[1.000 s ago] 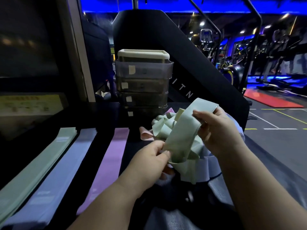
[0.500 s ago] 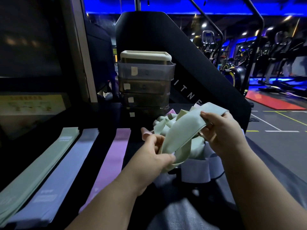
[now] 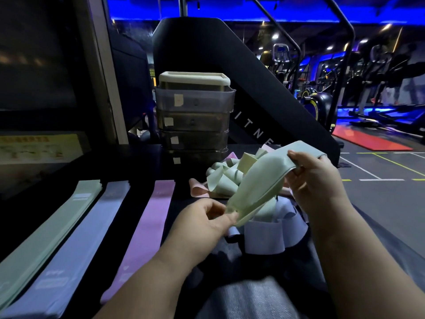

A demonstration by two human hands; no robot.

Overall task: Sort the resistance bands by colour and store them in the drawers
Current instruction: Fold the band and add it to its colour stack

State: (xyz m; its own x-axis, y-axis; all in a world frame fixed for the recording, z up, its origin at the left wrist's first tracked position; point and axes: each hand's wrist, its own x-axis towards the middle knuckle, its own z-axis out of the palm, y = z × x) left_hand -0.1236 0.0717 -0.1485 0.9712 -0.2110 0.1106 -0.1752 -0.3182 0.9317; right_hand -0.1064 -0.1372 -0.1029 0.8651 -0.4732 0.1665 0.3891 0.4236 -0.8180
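Green band (image 3: 259, 180) now drawn out long between both hands; a second ago it was bunched and doubled over, close above the heap. Left hand (image 3: 202, 224) pinches the low end between thumb and fingertips, fingers curled tight on it. Right hand (image 3: 315, 178) grips the high end, thumb on top, and has lifted and moved off to the right, so the band hangs slack in a slant, clear of the unsorted pile (image 3: 225, 178) of green, pink and lavender bands below. Reads as flattening one band before laying it down. To the left, three flat rows lie side by side on the black surface (image 3: 142, 162): green stack (image 3: 53, 229), lavender stack (image 3: 76, 245), pink stack (image 3: 147, 229). Green stack is the likely destination. Drawer unit (image 3: 195, 120) behind the pile, all drawers closed; sorting looks well short of storing.
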